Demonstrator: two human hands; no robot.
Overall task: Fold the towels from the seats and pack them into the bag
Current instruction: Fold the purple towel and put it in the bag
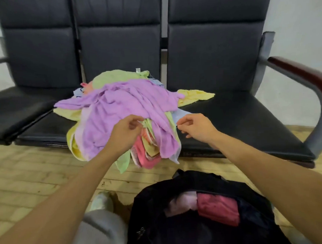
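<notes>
- A loose pile of towels lies heaped on the middle seat of a row of black padded seats, spilling over the front edge. That overhang puts several hems within easy reach of someone sitting low in front of it.
- A purple towel is draped over the top and covers most of the heap. A green towel shows behind it, a yellow towel trails onto the right seat, and a pink towel hangs at the front.
- The left hand is curled, with thumb and forefinger pinched together on fabric at the pile's front, just under the purple towel's hem. Which layer it has cannot be told.
- The right hand pinches the edge of a pale blue towel that sticks out on the pile's right side, the other fingers loosely bent.
- The two hands are set apart, probably to find two corners of one towel and draw it free for folding.
- A black bag sits open on the wooden floor right below the hands, so folded pieces can drop straight in. A folded pink towel and a paler one are already inside.
- Judging by the size of the heap, most of the work remains.
</notes>
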